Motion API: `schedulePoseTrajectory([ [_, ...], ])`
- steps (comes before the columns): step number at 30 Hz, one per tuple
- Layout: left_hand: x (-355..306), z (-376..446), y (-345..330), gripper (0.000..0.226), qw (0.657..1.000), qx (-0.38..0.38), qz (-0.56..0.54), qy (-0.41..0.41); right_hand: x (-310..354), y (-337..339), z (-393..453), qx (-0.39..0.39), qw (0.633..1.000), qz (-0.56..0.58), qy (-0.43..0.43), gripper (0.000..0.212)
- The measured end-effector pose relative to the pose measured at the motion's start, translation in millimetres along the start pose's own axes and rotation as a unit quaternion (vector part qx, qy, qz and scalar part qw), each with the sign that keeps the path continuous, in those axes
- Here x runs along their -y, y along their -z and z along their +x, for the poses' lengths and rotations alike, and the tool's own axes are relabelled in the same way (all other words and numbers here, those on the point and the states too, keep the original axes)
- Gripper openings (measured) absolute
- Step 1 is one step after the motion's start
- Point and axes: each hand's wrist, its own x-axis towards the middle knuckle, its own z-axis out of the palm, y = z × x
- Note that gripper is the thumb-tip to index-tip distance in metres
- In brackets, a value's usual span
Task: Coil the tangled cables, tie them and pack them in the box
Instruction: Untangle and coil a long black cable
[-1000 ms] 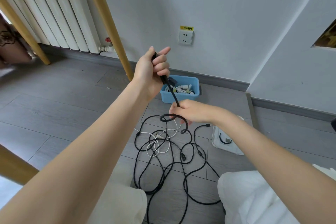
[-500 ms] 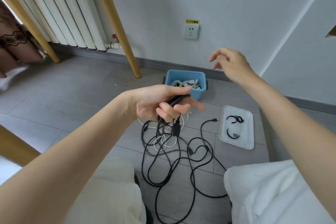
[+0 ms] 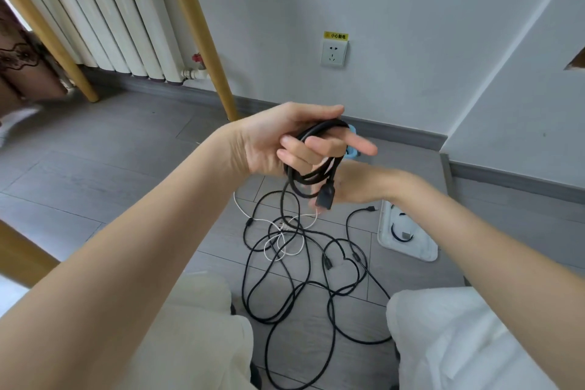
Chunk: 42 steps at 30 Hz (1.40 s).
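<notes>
My left hand (image 3: 278, 142) is raised over the floor and grips a coil of black cable (image 3: 308, 180) with a few loops; a black plug (image 3: 326, 198) hangs from the coil. My right hand (image 3: 351, 188) sits just behind and below the coil, its fingers hidden by the loops. The rest of the black cable runs down into a tangle (image 3: 300, 279) on the floor, mixed with a thin white cable (image 3: 285, 242). Only a sliver of the blue box (image 3: 352, 153) shows behind my left fingers.
A white tray (image 3: 411, 252) holding black ties lies on the floor to the right of the tangle. My knees in light trousers frame the tangle. A wooden table leg (image 3: 202, 41), a radiator and a wall socket (image 3: 333, 53) stand behind.
My left hand has lifted the coil higher, covering the blue box. My right hand came down from up near the wall to just behind the coil.
</notes>
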Motion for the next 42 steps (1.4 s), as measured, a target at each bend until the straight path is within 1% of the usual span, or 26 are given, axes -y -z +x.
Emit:
schedulePoseTrajectory([
  [1,4,3,-2,0.051,0.998,-0.035,0.038,0.024,-8,5,0,-0.052,0.995,-0.077,-0.042,0.026],
  [2,9,6,-3,0.05,0.992,-0.078,0.082,0.056,-14,11,-2,-0.09,0.981,-0.15,-0.08,0.03],
  [4,21,9,1,0.049,0.971,-0.161,0.132,0.118,-26,26,-8,-0.155,0.947,-0.262,-0.101,0.022],
  [6,32,7,13,0.048,0.951,-0.237,0.132,0.15,-35,39,-14,-0.204,0.935,-0.271,-0.107,0.023],
  [8,40,1,26,0.046,0.923,-0.322,0.127,0.168,-39,46,-16,-0.233,0.949,-0.181,-0.112,0.03],
  [10,46,-8,33,0.051,0.892,-0.401,0.12,0.17,-34,47,-16,-0.243,0.962,0.007,-0.128,0.038],
  [11,46,-11,35,0.051,0.883,-0.43,0.103,0.155,-30,49,-15,-0.241,0.955,0.117,-0.128,0.039],
  [13,43,-14,38,0.048,0.879,-0.473,0.009,0.06,-19,51,-16,-0.22,0.926,0.287,-0.108,0.039],
  [15,36,-13,43,0.047,0.849,-0.51,-0.108,-0.084,-9,51,-16,-0.194,0.903,0.376,-0.067,0.033],
  [16,31,-11,46,0.048,0.826,-0.524,-0.147,-0.144,-4,51,-17,-0.182,0.898,0.398,-0.048,0.03],
  [18,25,-5,51,0.049,0.788,-0.541,-0.19,-0.226,3,49,-18,-0.143,0.895,0.421,-0.015,0.029],
  [21,16,6,45,0.05,0.763,-0.551,-0.191,-0.281,7,39,-19,-0.02,0.905,0.426,0.014,0.028],
  [23,6,14,32,0.05,0.77,-0.504,-0.207,-0.332,7,28,-18,0.063,0.935,0.35,-0.018,0.027],
  [24,1,18,27,0.05,0.782,-0.464,-0.212,-0.359,6,21,-17,0.089,0.948,0.304,-0.042,0.028],
  [26,-9,27,19,0.046,0.824,-0.378,-0.189,-0.377,2,8,-14,0.105,0.958,0.246,-0.102,0.039],
  [28,-12,34,10,0.043,0.883,-0.321,-0.12,-0.32,-2,1,-15,0.093,0.962,0.201,-0.159,0.055],
  [30,-6,35,0,0.045,0.931,-0.289,-0.047,-0.218,-9,0,-15,0.041,0.972,0.111,-0.204,0.062],
  [31,0,34,-5,0.047,0.95,-0.27,-0.007,-0.16,-16,2,-15,0.007,0.974,0.064,-0.216,0.059],
  [33,12,31,-10,0.05,0.971,-0.224,0.073,-0.044,-27,8,-18,-0.035,0.974,0.004,-0.222,0.042],
  [34,18,30,-12,0.052,0.974,-0.201,0.106,0.004,-32,12,-20,-0.046,0.975,0.006,-0.216,0.035],
  [35,23,28,-13,0.053,0.973,-0.183,0.132,0.043,-33,16,-22,-0.055,0.977,0.015,-0.205,0.034],
  [37,30,28,-13,0.052,0.959,-0.183,0.185,0.116,-30,24,-29,-0.072,0.975,0.095,-0.189,0.046],
  [38,34,30,-12,0.052,0.943,-0.201,0.214,0.156,-29,27,-33,-0.086,0.967,0.162,-0.176,0.049],
  [40,40,32,-5,0.053,0.902,-0.259,0.264,0.223,-28,33,-35,-0.098,0.935,0.297,-0.168,0.045],
  [41,42,30,1,0.054,0.887,-0.294,0.269,0.233,-28,34,-35,-0.096,0.918,0.349,-0.164,0.042],
  [42,41,27,7,0.053,0.883,-0.325,0.253,0.224,-28,36,-35,-0.091,0.903,0.39,-0.157,0.038],
])
